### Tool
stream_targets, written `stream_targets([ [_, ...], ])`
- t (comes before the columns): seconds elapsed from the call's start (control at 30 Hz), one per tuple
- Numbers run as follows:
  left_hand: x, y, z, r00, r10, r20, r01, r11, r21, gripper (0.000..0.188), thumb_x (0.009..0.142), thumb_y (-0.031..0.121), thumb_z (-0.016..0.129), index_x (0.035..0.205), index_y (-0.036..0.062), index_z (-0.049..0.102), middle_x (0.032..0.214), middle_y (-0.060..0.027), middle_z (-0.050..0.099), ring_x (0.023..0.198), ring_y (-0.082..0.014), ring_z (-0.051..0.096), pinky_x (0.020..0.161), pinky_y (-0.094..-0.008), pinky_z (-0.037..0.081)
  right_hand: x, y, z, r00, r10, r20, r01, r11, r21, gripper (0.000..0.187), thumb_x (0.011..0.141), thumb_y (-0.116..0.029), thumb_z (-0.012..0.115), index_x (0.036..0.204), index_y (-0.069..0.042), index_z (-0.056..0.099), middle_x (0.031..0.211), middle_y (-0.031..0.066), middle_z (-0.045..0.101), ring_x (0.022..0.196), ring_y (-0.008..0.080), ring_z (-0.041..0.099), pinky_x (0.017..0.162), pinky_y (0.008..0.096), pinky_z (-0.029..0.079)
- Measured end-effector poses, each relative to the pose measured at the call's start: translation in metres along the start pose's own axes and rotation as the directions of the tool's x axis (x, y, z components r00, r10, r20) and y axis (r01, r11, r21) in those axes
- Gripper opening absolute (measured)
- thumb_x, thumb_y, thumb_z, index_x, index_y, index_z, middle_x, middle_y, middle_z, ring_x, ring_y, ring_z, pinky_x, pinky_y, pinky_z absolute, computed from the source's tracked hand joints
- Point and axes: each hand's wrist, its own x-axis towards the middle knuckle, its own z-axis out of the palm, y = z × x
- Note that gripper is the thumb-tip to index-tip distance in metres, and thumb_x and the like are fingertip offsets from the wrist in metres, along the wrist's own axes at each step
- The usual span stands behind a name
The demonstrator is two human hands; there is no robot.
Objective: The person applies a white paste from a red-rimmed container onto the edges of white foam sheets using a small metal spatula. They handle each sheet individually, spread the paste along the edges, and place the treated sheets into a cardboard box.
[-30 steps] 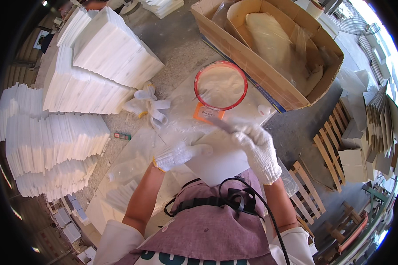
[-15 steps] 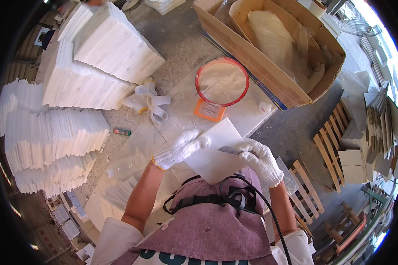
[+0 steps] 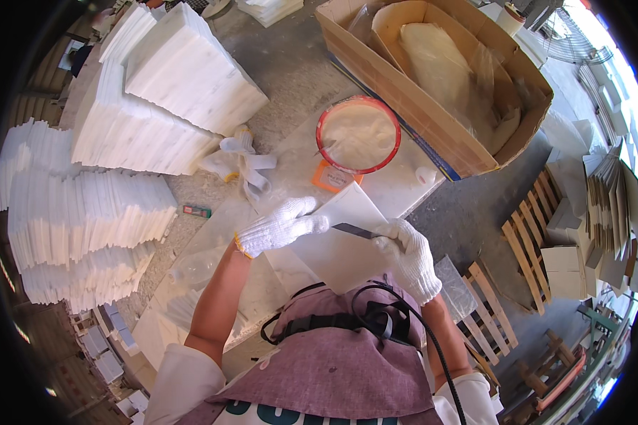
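Note:
A white stone tile lies in front of my waist, one corner pointing away from me. My left hand, in a white knit glove, is at the tile's left edge with fingers stretched out and thumb apart. My gloved right hand grips a putty knife; its thin dark blade points left across the upper part of the tile. The handle is hidden in the glove. Past the tile stand an orange container and a red-rimmed tub of pale paste or powder.
Stacks of white tiles fill the left side. A spare glove with a white strap and a small green-red box lie nearby. A large cardboard carton stands far right, with wooden pallets on the floor at right.
My left hand has drawn back left from over the tile to its edge. My right hand has shifted slightly left, and the blade now shows darker and longer.

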Motion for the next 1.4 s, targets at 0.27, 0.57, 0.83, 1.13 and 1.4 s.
stream_targets([
  [0.27,-0.008,-0.001,-0.032,0.989,0.121,0.090,-0.118,0.992,-0.033,0.035,0.092,0.035,0.066,0.102,0.0015,0.060,0.082,0.0015,0.050,0.076,-0.0094,0.044,0.067,-0.0250,0.039,0.003,-0.028,0.003,0.976,-0.196,-0.093,0.174,0.964,-0.202,0.015,0.078,-0.004,0.069,0.093,-0.002,0.068,0.087,0.0141,0.066,0.078,0.0311,0.065,0.073,0.0366,0.053],
  [0.57,-0.003,0.004,0.013,0.986,-0.038,-0.165,0.001,0.976,-0.217,0.035,0.091,0.028,0.067,0.111,-0.0008,0.065,0.089,0.0002,0.061,0.080,-0.0083,0.052,0.073,-0.0267,0.045,0.019,-0.030,0.005,0.949,-0.310,-0.063,0.265,0.889,-0.373,0.014,0.075,-0.004,0.068,0.090,-0.005,0.070,0.087,0.0134,0.067,0.079,0.0340,0.065,0.073,0.0398,0.053],
  [0.83,-0.006,-0.032,0.057,0.880,-0.319,-0.353,-0.019,0.718,-0.696,0.028,0.089,0.026,0.070,0.103,0.0027,0.065,0.090,0.0015,0.061,0.085,-0.0072,0.053,0.077,-0.0252,0.045,0.028,-0.024,0.008,0.993,-0.116,-0.026,0.113,0.990,-0.082,0.018,0.083,-0.005,0.066,0.101,-0.001,0.069,0.101,0.0119,0.068,0.092,0.0240,0.065,0.081,0.0332,0.051],
  [1.13,-0.010,-0.069,0.055,0.836,-0.356,-0.418,-0.141,0.597,-0.790,0.023,0.089,0.026,0.072,0.093,0.0047,0.064,0.086,0.0045,0.058,0.081,-0.0045,0.050,0.075,-0.0228,0.041,0.089,0.011,0.008,0.965,-0.009,-0.260,-0.046,0.978,-0.202,0.024,0.088,-0.008,0.061,0.109,-0.002,0.069,0.088,0.0140,0.068,0.081,0.0227,0.066,0.072,0.0320,0.051],
  [1.4,-0.010,-0.066,0.055,0.822,-0.375,-0.429,-0.139,0.598,-0.789,0.023,0.088,0.026,0.073,0.088,0.0050,0.063,0.082,0.0052,0.056,0.078,-0.0036,0.048,0.071,-0.0216,0.039,0.122,0.019,0.020,0.953,-0.162,-0.258,0.032,0.895,-0.444,0.024,0.088,-0.016,0.062,0.104,0.000,0.069,0.099,0.0195,0.070,0.095,0.0344,0.065,0.083,0.0379,0.050],
])
